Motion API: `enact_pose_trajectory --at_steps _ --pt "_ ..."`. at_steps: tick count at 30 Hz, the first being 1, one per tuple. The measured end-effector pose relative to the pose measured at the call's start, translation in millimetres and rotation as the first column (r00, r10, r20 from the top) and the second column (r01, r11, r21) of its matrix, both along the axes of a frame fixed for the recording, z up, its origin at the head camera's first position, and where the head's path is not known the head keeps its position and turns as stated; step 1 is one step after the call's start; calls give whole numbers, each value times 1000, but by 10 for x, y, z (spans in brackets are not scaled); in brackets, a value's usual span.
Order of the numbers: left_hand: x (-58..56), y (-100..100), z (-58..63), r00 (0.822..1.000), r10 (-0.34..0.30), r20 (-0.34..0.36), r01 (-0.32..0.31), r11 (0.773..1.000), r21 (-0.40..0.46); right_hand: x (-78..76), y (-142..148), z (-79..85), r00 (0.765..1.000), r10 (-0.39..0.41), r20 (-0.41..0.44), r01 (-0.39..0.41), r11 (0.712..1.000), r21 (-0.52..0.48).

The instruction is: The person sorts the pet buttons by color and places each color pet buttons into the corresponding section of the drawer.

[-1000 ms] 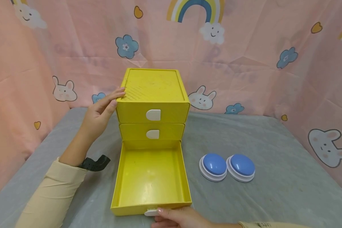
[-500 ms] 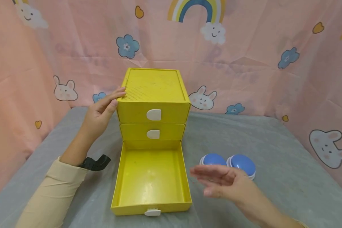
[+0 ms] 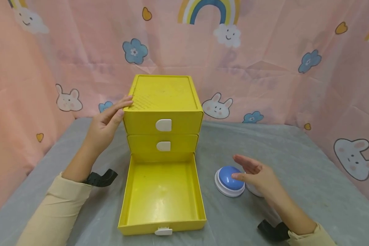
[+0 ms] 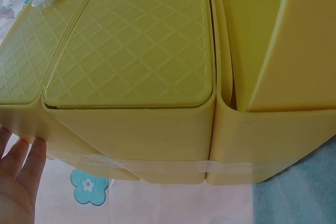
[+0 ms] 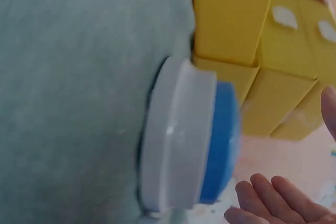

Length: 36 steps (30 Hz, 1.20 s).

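A yellow three-drawer desktop organizer (image 3: 163, 92) stands left of centre, its bottom drawer (image 3: 161, 191) pulled out and holding nothing. My left hand (image 3: 106, 123) rests with extended fingers against its upper left edge; in the left wrist view the fingertips (image 4: 37, 156) touch the side wall. To the right lie two round push buttons with white bases and blue domes. The left button (image 3: 230, 181) shows almost whole; the right one (image 3: 254, 191) is mostly hidden under my right hand (image 3: 261, 177). That hand hovers, thumb and fingers spread, and in the right wrist view its fingers (image 5: 273, 198) appear apart from a blue dome (image 5: 221, 140).
A grey cloth (image 3: 295, 164) covers the table. Behind it hangs a pink curtain (image 3: 264, 78) printed with rabbits, flowers and rainbows. Black wrist straps (image 3: 101, 178) stick out by both forearms. The pulled-out drawer's white handle (image 3: 163, 231) faces the near edge.
My right hand has let go of the bottom drawer's handle and moved right and away from me, over the right button. My left hand has stayed on the organizer.
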State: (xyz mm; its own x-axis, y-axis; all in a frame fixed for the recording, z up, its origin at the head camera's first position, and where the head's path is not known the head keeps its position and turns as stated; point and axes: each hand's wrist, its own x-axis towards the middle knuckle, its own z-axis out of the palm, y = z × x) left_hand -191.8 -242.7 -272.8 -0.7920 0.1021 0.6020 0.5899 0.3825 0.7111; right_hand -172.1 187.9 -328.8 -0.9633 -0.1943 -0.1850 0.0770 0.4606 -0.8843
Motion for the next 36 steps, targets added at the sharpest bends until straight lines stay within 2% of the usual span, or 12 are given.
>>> enact_pose_trajectory --at_steps 5,11,17,20,36 --pt "4 -5 2 1000 18 -3 -18 1000 -10 -77 46 -88 999 43 20 -43 999 -12" --pt "5 -1 -4 1000 7 -8 -6 1000 8 -106 47 -153 996 87 8 -87 996 28" --pt "6 -3 -13 1000 4 -14 -4 1000 11 -107 45 -215 977 214 -11 -212 975 72" --pt "7 2 -10 1000 10 -16 -10 1000 7 -104 45 -231 968 248 -24 -245 964 107" --pt "8 -4 -1 1000 6 -8 -6 1000 10 -103 -3 -245 981 190 -29 -178 955 237"
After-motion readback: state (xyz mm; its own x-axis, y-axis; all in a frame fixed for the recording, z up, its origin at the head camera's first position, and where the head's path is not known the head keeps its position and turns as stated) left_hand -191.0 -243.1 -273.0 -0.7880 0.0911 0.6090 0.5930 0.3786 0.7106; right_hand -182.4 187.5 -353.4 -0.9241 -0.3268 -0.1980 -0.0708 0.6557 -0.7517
